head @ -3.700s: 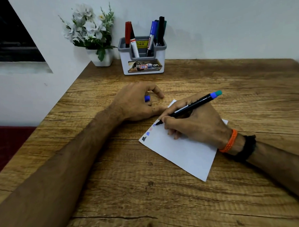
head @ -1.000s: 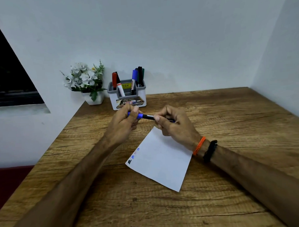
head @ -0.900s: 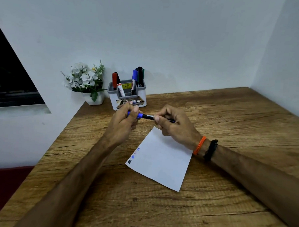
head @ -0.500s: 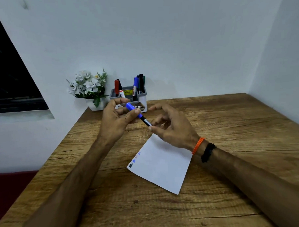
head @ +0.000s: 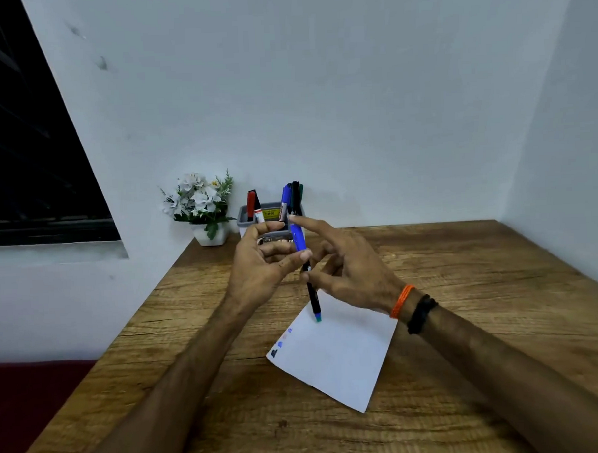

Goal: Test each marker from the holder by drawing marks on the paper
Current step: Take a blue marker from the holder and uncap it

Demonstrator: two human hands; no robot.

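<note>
Fingers [head: 281, 249] of the left hand [head: 258, 265] curl inward, the thumb and fingertips pinching a capped marker [head: 306, 270] just below its blue cap; fingers of the right hand [head: 351, 272] are spread and mostly straight, the index pointing toward the marker's cap, and whether the lower fingers touch the black barrel cannot be told. The marker hangs nearly upright above the desk [head: 466, 321], cap up, its teal end pointing down over the far edge of the paper. The desk is a wood-grain top set into a corner of white walls [head: 353, 87], with a dark window [head: 23, 152] on the left wall. The paper [head: 337, 358], a white sheet turned at an angle, lies flat near the middle of the desk, below both hands; a short row of small marks [head: 280, 343], dark, blue and reddish, runs along its left corner. A small pot of white flowers [head: 201, 206] stands at the desk's far left corner against the wall. Just right of it, at the far edge and partly hidden behind the hands, stands the grey holder [head: 247, 216], with a red marker [head: 251, 201] in its left part and blue, black and green markers [head: 289, 197] upright in its right part. The right wrist carries an orange band [head: 402, 300] and, next to it, a black band [head: 421, 313].
</note>
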